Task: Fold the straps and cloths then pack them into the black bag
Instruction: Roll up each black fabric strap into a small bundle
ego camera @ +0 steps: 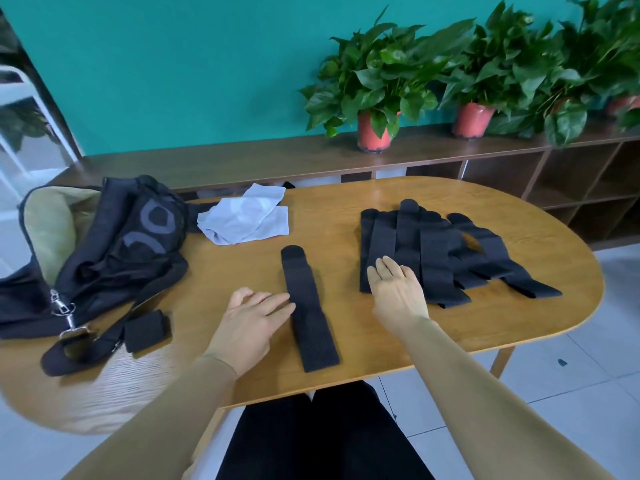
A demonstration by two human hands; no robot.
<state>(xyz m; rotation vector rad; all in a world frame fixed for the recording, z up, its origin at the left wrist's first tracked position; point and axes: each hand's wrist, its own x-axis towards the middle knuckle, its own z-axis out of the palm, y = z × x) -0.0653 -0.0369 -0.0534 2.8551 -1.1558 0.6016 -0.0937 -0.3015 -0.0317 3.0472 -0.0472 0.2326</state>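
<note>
**One strap laid out, a loose pile waiting**

The oval wooden counter [346, 199] carries everything. The black bag [131, 237] lies slumped at its left end, its mouth turned left and showing a pale lining, with its carrying strap and metal clips trailing toward the near edge. On the right is the pile of straps [433, 251], fanned and overlapping, none of them folded. The pale cloths [246, 220] lie rumpled at the far side, just right of the bag and touching it. A single strap [308, 306] lies flat in the middle, running from far to near, and its near end is close to the counter's edge. A small folded strap [147, 329] sits beside the bag's carrying strap.

The hands are apart and neither grips anything. The left hand [252, 317] has its fingers extended, with the tips at the left edge of the single strap; whether they actually touch it is unclear. The right hand [394, 292] rests flat on the near-left part of the pile.

Folding has barely begun, and nothing visible is in the bag.

The main risk is the fan. Pulling one strap from under its neighbours would likely drag several along and scatter them. A careless fold could also push the single strap off the near edge. Because the bag is collapsed, folded pieces may spring open if they are pushed in with one hand.
</note>
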